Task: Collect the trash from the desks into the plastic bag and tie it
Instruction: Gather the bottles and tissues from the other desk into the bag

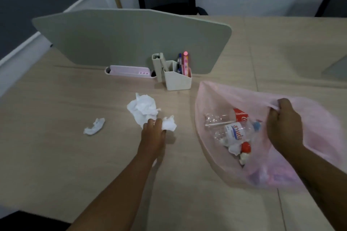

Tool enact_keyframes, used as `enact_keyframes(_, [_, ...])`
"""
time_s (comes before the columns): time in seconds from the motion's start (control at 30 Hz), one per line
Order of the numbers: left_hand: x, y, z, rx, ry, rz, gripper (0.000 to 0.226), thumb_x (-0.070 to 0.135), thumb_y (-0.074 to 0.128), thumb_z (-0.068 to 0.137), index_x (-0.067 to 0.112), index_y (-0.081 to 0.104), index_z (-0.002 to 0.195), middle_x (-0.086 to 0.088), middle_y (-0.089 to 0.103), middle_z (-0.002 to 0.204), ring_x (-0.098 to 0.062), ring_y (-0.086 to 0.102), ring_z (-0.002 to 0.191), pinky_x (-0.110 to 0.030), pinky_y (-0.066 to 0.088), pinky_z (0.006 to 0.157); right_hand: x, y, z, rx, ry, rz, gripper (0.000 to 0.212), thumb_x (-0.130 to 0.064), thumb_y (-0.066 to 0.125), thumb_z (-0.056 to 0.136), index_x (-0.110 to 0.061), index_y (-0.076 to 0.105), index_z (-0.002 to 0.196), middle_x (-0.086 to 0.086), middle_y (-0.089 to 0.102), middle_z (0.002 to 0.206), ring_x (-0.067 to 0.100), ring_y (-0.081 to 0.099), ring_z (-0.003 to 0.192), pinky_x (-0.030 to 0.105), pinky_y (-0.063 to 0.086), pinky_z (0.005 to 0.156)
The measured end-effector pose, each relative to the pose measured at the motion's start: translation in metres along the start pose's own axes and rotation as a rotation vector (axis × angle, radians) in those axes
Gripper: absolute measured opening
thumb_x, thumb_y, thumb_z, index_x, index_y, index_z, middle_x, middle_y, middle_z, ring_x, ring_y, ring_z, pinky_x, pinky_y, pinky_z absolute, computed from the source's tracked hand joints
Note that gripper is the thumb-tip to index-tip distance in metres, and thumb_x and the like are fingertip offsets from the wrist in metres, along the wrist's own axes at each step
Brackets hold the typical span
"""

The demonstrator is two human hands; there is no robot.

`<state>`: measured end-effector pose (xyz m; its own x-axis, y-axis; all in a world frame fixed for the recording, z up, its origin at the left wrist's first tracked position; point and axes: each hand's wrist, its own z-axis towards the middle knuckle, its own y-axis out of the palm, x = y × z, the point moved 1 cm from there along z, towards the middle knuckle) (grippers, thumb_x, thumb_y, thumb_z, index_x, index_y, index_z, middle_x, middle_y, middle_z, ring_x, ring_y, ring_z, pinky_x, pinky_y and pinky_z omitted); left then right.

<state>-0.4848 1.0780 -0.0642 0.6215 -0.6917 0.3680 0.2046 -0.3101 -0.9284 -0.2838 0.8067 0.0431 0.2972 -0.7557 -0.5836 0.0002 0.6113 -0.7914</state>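
Pale wood-grain desk (56,155) fills most of the view, with a grey divider panel (122,39) standing across its far side and dark chairs behind that. At the foot of the panel sit a white pen holder (178,80) with pens in it and, just to its left, a pink tray (129,71).

The left hand (153,133) reaches forward over the desk. Its fingers are curled down and pinch a small wad of tissue (170,124), which sticks out just to the right of the fingertips (150,122). A larger crumpled tissue (143,108) lies on the desk on the far side of those fingertips, touching them or very nearly so (the blur hides the exact edge). Well to the left of the same fingers a third scrap of tissue (93,126) lies by itself.

The right hand (285,124) grips the rim of the pink plastic bag (206,95), with its fingers (281,103) curled over a gathered fold of film. The bag rests on the desk and spreads to the left of and below those fingers, its mouth gaping toward the left hand. Inside it, just left of the right hand's fingers, lie a crushed clear bottle (234,133) with a blue-and-white label, a red container (240,115) (cup or carton, I cannot tell), a red cap (246,147) and some white paper.
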Motion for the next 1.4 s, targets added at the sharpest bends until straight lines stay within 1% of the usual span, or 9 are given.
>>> enact_keyframes(0.13, [0.123, -0.006, 0.015, -0.01, 0.319, -0.193, 0.034, 0.019, 0.056, 0.091, 0.008, 0.053, 0.123, -0.018, 0.047, 0.122, -0.037, 0.044, 0.11, -0.047, 0.042, 0.093, 0.003, -0.019, 0.007, 0.055, 0.047, -0.006, 0.012, -0.016, 0.037, 0.098, -0.01, 0.047, 0.096, 0.015, 0.06, 0.08, 0.036, 0.059, 0.072, 0.05, 0.054, 0.066])
enact_keyframes(0.27, [0.212, 0.007, -0.007, -0.489, 0.564, -0.118, 0.082, 0.078, 0.054, 0.075, 0.054, 0.018, 0.146, 0.004, 0.002, 0.163, -0.032, 0.001, 0.147, -0.053, 0.008, 0.118, 0.011, -0.029, 0.009, 0.081, 0.059, -0.021, 0.012, -0.015, 0.035, 0.097, -0.014, 0.047, 0.095, 0.013, 0.061, 0.078, 0.035, 0.059, 0.07, 0.051, 0.054, 0.065])
enact_keyframes(0.37, [0.206, 0.014, 0.0, -0.427, 0.663, -0.111, 0.089, 0.085, 0.051, 0.069, 0.061, 0.011, 0.144, 0.01, -0.005, 0.164, -0.032, -0.008, 0.149, -0.058, 0.001, 0.118, 0.018, -0.03, 0.008, 0.069, 0.048, -0.022, 0.013, -0.013, 0.035, 0.096, -0.011, 0.047, 0.093, 0.012, 0.059, 0.072, 0.034, 0.057, 0.065, 0.046, 0.052, 0.06])
enact_keyframes(0.53, [0.087, 0.006, 0.044, -0.169, 0.334, 0.111, 0.093, 0.087, 0.038, 0.068, 0.045, 0.018, 0.149, 0.003, -0.005, 0.165, -0.036, -0.005, 0.149, -0.057, 0.004, 0.117, 0.028, -0.017, 0.004, 0.047, 0.046, -0.016, 0.015, -0.014, 0.035, 0.097, -0.011, 0.043, 0.085, 0.009, 0.051, 0.064, 0.031, 0.05, 0.056, 0.04, 0.043, 0.052])
enact_keyframes(0.73, [-0.037, 0.006, 0.064, -0.224, -0.27, 0.186, 0.075, 0.075, 0.036, 0.086, 0.047, 0.011, 0.151, -0.001, -0.012, 0.164, -0.044, -0.005, 0.147, -0.062, 0.007, 0.114, 0.033, -0.001, -0.001, -0.01, -0.005, -0.025, 0.014, -0.013, 0.037, 0.099, -0.009, 0.048, 0.092, 0.008, 0.053, 0.065, 0.027, 0.053, 0.055, 0.037, 0.046, 0.053])
enact_keyframes(0.87, [-0.032, 0.021, 0.052, -0.014, -0.186, 0.086, 0.034, 0.032, 0.05, 0.095, 0.017, 0.055, 0.124, -0.014, 0.044, 0.14, -0.04, 0.042, 0.118, -0.044, 0.037, 0.094, 0.038, 0.005, -0.003, -0.045, -0.003, -0.047, 0.018, -0.016, 0.037, 0.101, -0.006, 0.051, 0.103, 0.006, 0.054, 0.068, 0.024, 0.055, 0.057, 0.033, 0.046, 0.054])
enact_keyframes(1.03, [0.08, 0.017, 0.042, -0.005, 0.175, -0.458, 0.026, 0.025, 0.051, 0.083, 0.004, 0.062, 0.091, -0.015, 0.055, 0.098, -0.035, 0.056, 0.094, -0.04, 0.046, 0.077, 0.027, -0.008, 0.003, 0.014, 0.008, -0.02, 0.015, -0.012, 0.037, 0.099, -0.006, 0.05, 0.096, 0.012, 0.057, 0.074, 0.03, 0.054, 0.064, 0.036, 0.043, 0.061])
enact_keyframes(1.17, [0.183, 0.008, 0.011, -0.329, 0.52, -0.41, 0.047, 0.045, 0.064, 0.086, 0.033, 0.055, 0.13, 0.001, 0.046, 0.14, -0.027, 0.04, 0.125, -0.039, 0.032, 0.106, 0.025, -0.022, 0.01, 0.02, -0.022, -0.068, 0.012, -0.011, 0.036, 0.096, -0.008, 0.048, 0.094, 0.014, 0.057, 0.074, 0.033, 0.054, 0.065, 0.039, 0.043, 0.059])
enact_keyframes(1.4, [0.114, -0.016, 0.051, -0.029, 0.085, -0.383, 0.101, 0.084, 0.048, 0.067, 0.037, 0.017, 0.151, -0.001, 0.017, 0.16, -0.03, 0.018, 0.143, -0.049, 0.018, 0.114, 0.017, -0.014, 0.01, 0.018, -0.01, -0.046, 0.014, -0.014, 0.034, 0.096, -0.009, 0.046, 0.092, 0.015, 0.058, 0.074, 0.035, 0.055, 0.066, 0.044, 0.049, 0.061])
